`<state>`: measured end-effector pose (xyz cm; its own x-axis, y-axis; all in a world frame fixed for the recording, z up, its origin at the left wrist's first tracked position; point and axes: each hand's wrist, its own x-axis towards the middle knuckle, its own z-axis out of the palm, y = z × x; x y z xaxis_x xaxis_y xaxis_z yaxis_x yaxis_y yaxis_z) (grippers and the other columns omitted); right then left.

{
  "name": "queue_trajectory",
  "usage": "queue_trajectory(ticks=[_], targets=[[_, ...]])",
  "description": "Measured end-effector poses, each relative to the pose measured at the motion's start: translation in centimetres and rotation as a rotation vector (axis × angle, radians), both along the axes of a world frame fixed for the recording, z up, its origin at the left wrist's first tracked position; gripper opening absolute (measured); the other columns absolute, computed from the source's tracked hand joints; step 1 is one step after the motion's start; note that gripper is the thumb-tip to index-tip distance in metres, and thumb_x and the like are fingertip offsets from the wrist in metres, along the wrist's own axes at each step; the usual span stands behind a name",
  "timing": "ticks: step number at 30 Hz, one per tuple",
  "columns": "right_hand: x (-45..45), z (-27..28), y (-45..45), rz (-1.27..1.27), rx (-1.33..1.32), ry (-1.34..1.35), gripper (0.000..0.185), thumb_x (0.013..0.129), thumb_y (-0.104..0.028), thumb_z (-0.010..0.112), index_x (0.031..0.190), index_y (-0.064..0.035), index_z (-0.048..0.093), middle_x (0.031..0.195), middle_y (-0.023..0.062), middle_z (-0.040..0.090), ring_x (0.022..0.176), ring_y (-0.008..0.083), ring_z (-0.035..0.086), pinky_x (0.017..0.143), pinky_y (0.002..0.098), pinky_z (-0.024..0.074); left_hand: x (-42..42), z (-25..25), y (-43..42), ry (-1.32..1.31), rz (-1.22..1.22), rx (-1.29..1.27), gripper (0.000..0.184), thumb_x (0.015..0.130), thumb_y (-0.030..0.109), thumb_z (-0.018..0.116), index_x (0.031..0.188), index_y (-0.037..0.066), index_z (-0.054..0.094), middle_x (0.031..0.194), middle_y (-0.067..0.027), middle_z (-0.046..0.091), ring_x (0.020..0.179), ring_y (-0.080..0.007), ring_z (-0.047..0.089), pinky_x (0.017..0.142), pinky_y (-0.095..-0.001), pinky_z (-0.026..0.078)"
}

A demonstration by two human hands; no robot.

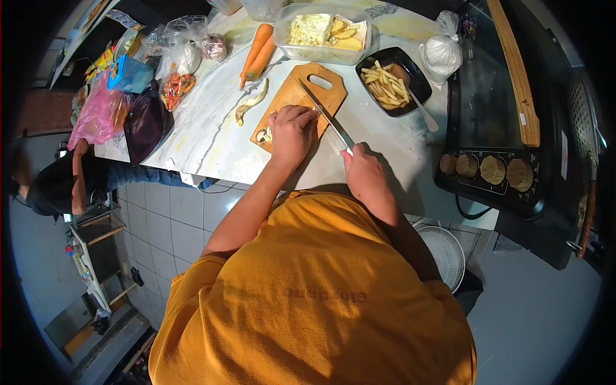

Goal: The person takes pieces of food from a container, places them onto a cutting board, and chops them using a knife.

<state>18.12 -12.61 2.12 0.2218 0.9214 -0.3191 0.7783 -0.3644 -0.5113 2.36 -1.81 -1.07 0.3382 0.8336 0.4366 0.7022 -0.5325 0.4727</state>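
Observation:
My right hand (366, 172) is closed around the handle of a knife (330, 120), its long blade slanting up and left over the wooden cutting board (294, 90). On the board, my left hand (294, 131) curls its fingers down over a pale food piece that looks like a mushroom (264, 136); the hand mostly hides it. The blade is right beside the left fingertips. Left of the board lies a pale, curved, brown-ended piece (252, 102), perhaps mushroom too.
Behind the board are carrots (258, 52) and a plastic tub (321, 52) of pale food. A black bowl (394, 80) holds fries and a spoon. A white-filled bag (443, 54) stands near the black stove (491, 128). Bags crowd the left, where another person (58, 183) reaches toward a pink bag (96, 115).

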Motion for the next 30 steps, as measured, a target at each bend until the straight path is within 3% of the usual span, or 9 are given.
queue_trajectory(ticks=[20, 30], targets=[[0.7, 0.1, 0.0, 0.0, 0.105, 0.052, 0.04, 0.102, -0.038, 0.046, 0.097, 0.0, 0.056, 0.077, 0.0284, 0.066, 0.078, 0.0499, 0.064, 0.073, 0.0574, 0.0493, -0.8, 0.6, 0.1, -0.011, 0.012, -0.008, 0.018, 0.082, 0.018, 0.076, 0.098, 0.01, 0.074, 0.09, -0.0026, 0.072, 0.094, -0.0205, 0.062, 0.084, -0.0389, 0.037], [0.6, 1.1, 0.0, 0.01, 0.075, 0.079, 0.039, 0.102, -0.038, 0.046, 0.095, -0.0006, 0.056, 0.076, 0.0272, 0.066, 0.078, 0.0489, 0.064, 0.074, 0.0572, 0.049, -0.7, 0.4, -0.2, 0.023, 0.053, -0.047, 0.018, 0.081, 0.023, 0.077, 0.095, 0.012, 0.074, 0.093, -0.0006, 0.063, 0.099, -0.0216, 0.056, 0.084, -0.0393, 0.034]])
